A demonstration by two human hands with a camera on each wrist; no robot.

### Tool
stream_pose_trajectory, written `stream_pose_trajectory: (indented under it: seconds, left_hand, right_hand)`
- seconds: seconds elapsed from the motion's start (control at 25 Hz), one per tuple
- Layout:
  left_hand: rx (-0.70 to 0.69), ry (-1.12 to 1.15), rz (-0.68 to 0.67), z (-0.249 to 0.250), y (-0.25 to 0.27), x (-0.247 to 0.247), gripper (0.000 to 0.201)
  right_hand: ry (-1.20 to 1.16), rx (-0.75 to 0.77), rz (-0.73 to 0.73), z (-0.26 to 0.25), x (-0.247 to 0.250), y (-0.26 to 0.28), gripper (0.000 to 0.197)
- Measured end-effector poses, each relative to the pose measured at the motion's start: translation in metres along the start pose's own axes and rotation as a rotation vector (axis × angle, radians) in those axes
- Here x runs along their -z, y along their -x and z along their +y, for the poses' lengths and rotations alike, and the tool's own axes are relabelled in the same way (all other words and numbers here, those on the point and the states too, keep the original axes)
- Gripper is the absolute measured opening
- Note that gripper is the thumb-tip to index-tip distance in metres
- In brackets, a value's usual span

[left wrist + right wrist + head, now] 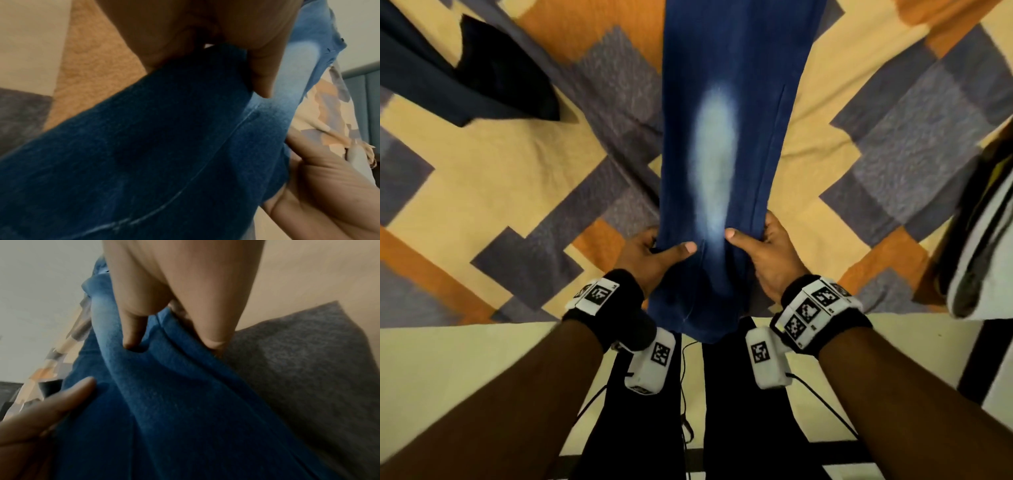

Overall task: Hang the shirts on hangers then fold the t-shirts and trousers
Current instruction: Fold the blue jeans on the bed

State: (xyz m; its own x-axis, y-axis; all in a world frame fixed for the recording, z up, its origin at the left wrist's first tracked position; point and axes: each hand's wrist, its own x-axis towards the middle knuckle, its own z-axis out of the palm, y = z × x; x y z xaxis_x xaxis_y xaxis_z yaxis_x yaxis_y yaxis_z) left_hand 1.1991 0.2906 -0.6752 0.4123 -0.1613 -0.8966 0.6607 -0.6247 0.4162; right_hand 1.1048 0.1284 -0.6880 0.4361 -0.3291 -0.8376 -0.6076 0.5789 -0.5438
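Observation:
Blue jeans [726,102] with a faded pale patch lie lengthwise on the patterned bedspread [517,164], legs stacked, their near end hanging over the bed's edge. My left hand [654,251] grips the left edge of the jeans, thumb on top and fingers underneath. My right hand [760,240] grips the right edge the same way. The left wrist view shows the jeans [164,146] pinched under my thumb. In the right wrist view the denim [174,394] bunches under my fingers.
A dark navy garment [465,68] lies at the far left of the bed. Folded pale and dark clothes [976,240] are stacked at the right edge. Below the bed's edge are my dark trouser legs [739,411] and the light floor [465,377].

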Motion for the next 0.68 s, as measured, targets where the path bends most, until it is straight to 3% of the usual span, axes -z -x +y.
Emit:
stream_pose_trajectory:
  seconds: [0.08,0.2,0.28,0.36,0.52,0.68]
  left_hand:
    - [0.06,0.011,-0.039,0.001,0.005,0.001,0.029]
    - [0.058,0.044,-0.128,-0.005,0.018,0.008,0.045]
    - [0.025,0.081,-0.198,-0.014,0.03,0.009,0.036]
    - [0.015,0.078,-0.208,-0.025,0.038,0.006,0.021]
    - [0.078,0.074,-0.203,-0.049,0.043,0.001,0.016]
    - [0.069,0.02,-0.218,-0.076,0.054,0.0,0.013]
  right_hand:
    - [0.043,-0.004,-0.035,-0.001,0.0,0.004,0.028]
    - [0.123,0.088,0.101,-0.005,0.019,0.013,0.028]
    - [0.159,0.168,0.159,-0.008,0.037,0.019,0.03]
    - [0.127,0.128,0.108,-0.002,0.047,0.023,0.028]
    - [0.228,-0.194,-0.193,0.027,0.049,0.041,0.036]
    - [0.193,-0.1,-0.13,0.057,0.063,0.056,0.043]
